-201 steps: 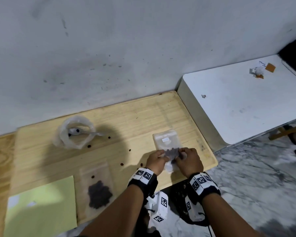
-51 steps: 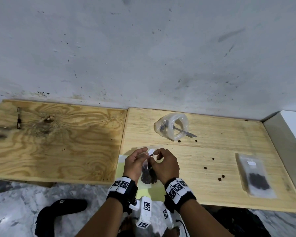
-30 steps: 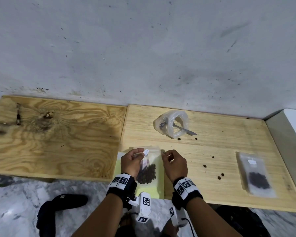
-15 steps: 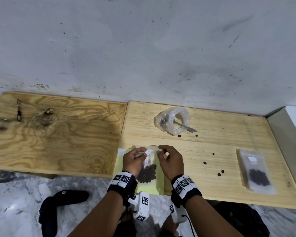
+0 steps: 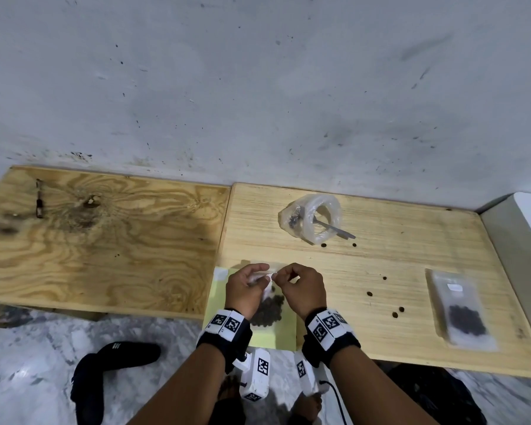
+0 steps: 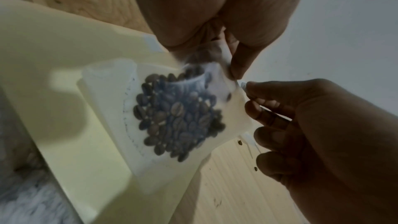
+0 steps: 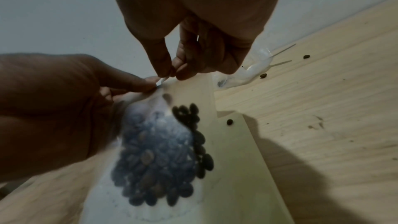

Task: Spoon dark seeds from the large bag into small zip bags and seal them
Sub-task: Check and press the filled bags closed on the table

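A small clear zip bag [image 5: 270, 309] of dark seeds hangs just above a yellow sheet [image 5: 284, 334] at the board's near edge. My left hand [image 5: 261, 273] pinches its top edge, and my right hand [image 5: 277, 275] pinches the same edge right beside it. In the left wrist view the left hand [image 6: 229, 69] grips the bag [image 6: 172, 117] at its top. The right wrist view shows the right hand [image 7: 170, 75] pinching the strip above the seeds [image 7: 155, 159]. The large bag [image 5: 314, 217], rolled down, sits further back with a spoon [image 5: 339, 232] in it.
A filled small bag [image 5: 460, 314] lies flat at the right of the light wooden board [image 5: 396, 271]. Several loose seeds [image 5: 369, 293] are scattered between it and my hands. A darker plywood board [image 5: 105, 240] lies to the left, and a black shoe [image 5: 111, 369] on the floor.
A second ago my hands pinched the bag's top at its two ends. The right hand has since moved left along the top edge until it sits next to the left hand.
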Demonstrator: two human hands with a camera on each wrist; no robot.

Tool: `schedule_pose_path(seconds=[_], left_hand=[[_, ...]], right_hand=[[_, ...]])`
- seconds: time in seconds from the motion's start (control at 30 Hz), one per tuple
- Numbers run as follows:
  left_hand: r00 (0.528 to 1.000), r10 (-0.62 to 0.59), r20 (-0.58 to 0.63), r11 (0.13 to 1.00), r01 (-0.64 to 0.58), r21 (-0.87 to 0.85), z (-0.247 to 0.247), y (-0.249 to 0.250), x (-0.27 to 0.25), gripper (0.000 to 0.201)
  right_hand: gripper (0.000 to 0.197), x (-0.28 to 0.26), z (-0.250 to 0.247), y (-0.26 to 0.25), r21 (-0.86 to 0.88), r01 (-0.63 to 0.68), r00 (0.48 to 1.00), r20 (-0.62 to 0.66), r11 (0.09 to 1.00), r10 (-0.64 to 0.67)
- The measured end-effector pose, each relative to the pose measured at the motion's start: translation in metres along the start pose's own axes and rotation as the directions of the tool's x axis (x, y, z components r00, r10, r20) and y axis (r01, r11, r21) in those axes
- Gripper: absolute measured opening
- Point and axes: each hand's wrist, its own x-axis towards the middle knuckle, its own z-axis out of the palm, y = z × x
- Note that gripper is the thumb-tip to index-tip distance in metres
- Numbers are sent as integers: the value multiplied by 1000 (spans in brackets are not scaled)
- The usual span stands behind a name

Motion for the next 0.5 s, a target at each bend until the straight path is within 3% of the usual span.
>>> schedule_pose_path(seconds=[0.33,0.43,0.5], left_hand=[[1000,-24,-3,997,24,-69,1,-2,-7,27],[999,-31,-33,997,29,-69,1,-3,-10,26],[999,-34,-25,996,31,-80,-1,-3,-10,27]], right_hand=[[15,-11,0,-5,55,-90,992,-79,994,94],[48,-16,-2,-4,66,-151,974,-163,986,160],[59,-16,-5,-4,201,-225,961,-115,953,251]])
